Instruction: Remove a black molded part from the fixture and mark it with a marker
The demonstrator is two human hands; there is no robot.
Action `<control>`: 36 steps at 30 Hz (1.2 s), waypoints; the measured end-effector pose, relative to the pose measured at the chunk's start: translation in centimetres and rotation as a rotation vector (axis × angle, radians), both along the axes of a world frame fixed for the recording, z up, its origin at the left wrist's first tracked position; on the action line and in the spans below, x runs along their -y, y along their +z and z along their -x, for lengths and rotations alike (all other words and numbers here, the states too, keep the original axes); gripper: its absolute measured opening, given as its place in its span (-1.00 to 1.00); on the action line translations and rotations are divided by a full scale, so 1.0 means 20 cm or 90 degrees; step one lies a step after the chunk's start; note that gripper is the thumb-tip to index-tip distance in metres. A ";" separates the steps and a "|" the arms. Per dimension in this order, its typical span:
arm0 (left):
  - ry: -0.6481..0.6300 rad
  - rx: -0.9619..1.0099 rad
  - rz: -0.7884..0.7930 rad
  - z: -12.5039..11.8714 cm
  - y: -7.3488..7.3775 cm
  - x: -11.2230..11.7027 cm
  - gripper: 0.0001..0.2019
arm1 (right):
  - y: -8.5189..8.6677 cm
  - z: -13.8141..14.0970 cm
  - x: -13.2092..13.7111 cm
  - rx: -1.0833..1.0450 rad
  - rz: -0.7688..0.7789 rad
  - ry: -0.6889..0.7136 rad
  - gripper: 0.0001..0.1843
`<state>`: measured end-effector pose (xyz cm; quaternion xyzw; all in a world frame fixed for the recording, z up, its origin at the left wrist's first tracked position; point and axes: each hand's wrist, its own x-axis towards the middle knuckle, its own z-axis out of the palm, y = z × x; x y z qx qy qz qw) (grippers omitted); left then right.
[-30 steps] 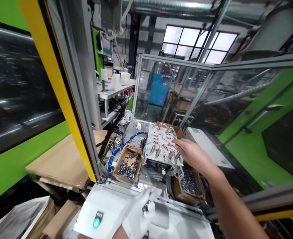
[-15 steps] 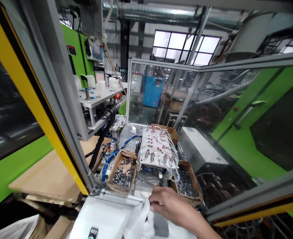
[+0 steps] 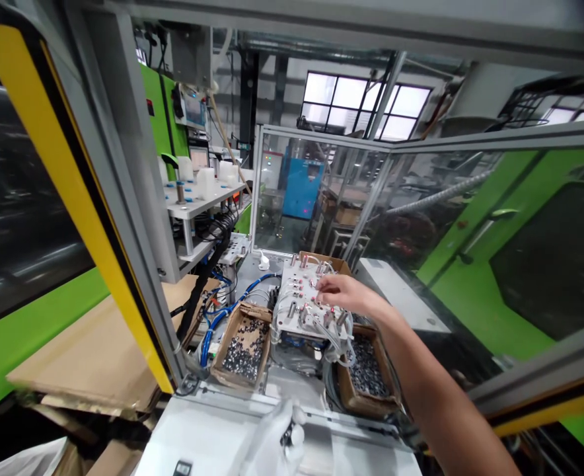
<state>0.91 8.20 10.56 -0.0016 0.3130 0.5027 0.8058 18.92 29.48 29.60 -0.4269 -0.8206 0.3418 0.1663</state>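
Head view: bare right hand point(image 3: 344, 292) reaches over the white fixture plate point(image 3: 304, 301), fingertips pinched at its pins; gloved left hand point(image 3: 275, 443) curls around small dark parts near the bottom edge

Right hand point(image 3: 347, 295) bare, arm stretched from 5 o'clock toward 12, palm down, fingers point(image 3: 324, 285) loosely curled and pointing to 9. Left hand point(image 3: 278, 441) gloved white, low at 6 o'clock, fingers curled around something small and dark.
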 end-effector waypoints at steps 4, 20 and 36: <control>0.045 -0.118 -0.095 0.14 0.13 -0.12 -0.68 | -0.02 0.00 -0.14 0.075 0.055 0.080 -0.73; 0.056 -0.259 -0.195 0.29 0.12 -0.36 -0.46 | -0.12 0.04 -0.22 0.224 0.139 0.139 -0.71; 0.034 -0.198 -0.233 0.25 0.17 -0.26 -0.48 | 0.05 0.11 -0.02 0.227 -0.083 -0.009 -0.83</control>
